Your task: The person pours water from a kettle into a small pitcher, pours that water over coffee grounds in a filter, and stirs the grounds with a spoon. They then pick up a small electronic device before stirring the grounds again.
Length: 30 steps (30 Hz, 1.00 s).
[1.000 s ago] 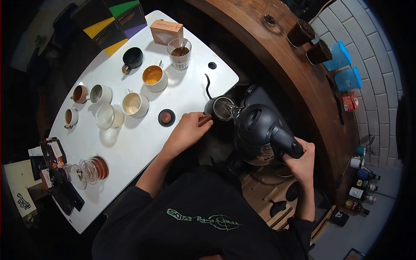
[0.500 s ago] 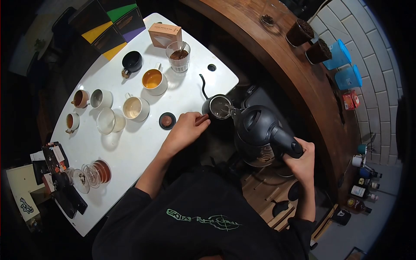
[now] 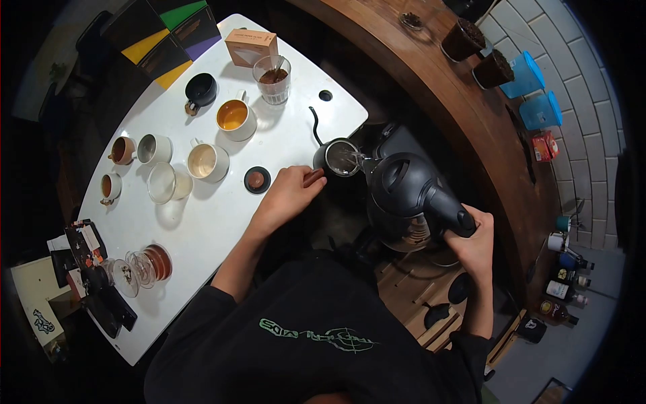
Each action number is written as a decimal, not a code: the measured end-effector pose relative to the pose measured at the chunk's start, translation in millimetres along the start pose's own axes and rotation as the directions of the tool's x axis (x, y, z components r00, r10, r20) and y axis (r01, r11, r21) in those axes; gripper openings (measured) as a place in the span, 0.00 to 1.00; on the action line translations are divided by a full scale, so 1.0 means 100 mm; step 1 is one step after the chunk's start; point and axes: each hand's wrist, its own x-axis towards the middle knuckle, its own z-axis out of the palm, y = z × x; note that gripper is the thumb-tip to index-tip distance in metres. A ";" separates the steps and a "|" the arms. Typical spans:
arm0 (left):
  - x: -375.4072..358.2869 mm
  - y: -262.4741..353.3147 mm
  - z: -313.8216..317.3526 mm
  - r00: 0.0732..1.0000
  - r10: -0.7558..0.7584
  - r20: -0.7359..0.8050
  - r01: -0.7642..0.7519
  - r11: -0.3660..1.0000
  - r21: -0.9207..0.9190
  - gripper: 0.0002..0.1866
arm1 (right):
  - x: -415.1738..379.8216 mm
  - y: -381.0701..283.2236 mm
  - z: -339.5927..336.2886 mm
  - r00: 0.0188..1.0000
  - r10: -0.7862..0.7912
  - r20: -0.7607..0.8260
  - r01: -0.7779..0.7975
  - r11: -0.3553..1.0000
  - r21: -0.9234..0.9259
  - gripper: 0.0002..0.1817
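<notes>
My left hand (image 3: 291, 194) is closed around the brown handle of a small black gooseneck kettle (image 3: 320, 159), whose open top faces me beside the table's right edge. With my right hand (image 3: 473, 244) I grip the handle of a large black electric kettle (image 3: 398, 185), tilted so its spout is at the gooseneck kettle's mouth. Water (image 3: 358, 159) runs from that spout into the smaller kettle. A round black lid with a brown knob (image 3: 256, 180) lies on the white table near my left hand.
On the white table (image 3: 222, 222) stand several mugs, a glass of ground coffee (image 3: 273, 84), a cardboard box (image 3: 250, 48) and a glass dripper (image 3: 141, 271). A curved wooden counter (image 3: 431, 87) on the right bears cups of coffee beans (image 3: 464, 42) and blue containers (image 3: 540, 111).
The electric kettle and my right hand have shifted slightly right and up in view. Water keeps running into the gooseneck kettle. The table items appear slightly shifted with the view.
</notes>
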 end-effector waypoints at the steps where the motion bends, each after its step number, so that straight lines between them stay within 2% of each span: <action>1: 0.00 -0.01 0.01 1.000 0.010 -0.004 -0.010 1.000 0.005 0.24 | 0.00 -0.01 0.00 1.000 0.013 -0.002 -0.013 1.000 0.002 0.07; 9: -0.01 0.02 0.03 1.000 -0.012 0.014 0.011 1.000 0.017 0.23 | -0.01 0.04 -0.02 0.999 0.017 0.035 -0.015 0.998 -0.057 0.07; 14: -0.02 -0.02 0.07 1.000 -0.010 0.014 0.010 1.000 0.016 0.23 | -0.02 0.06 -0.02 0.999 0.033 0.040 -0.032 0.999 -0.008 0.07; 30: -0.09 0.02 0.09 1.000 -0.003 0.008 0.003 1.000 0.026 0.23 | -0.10 0.02 -0.05 0.998 0.034 0.046 -0.032 0.999 -0.027 0.06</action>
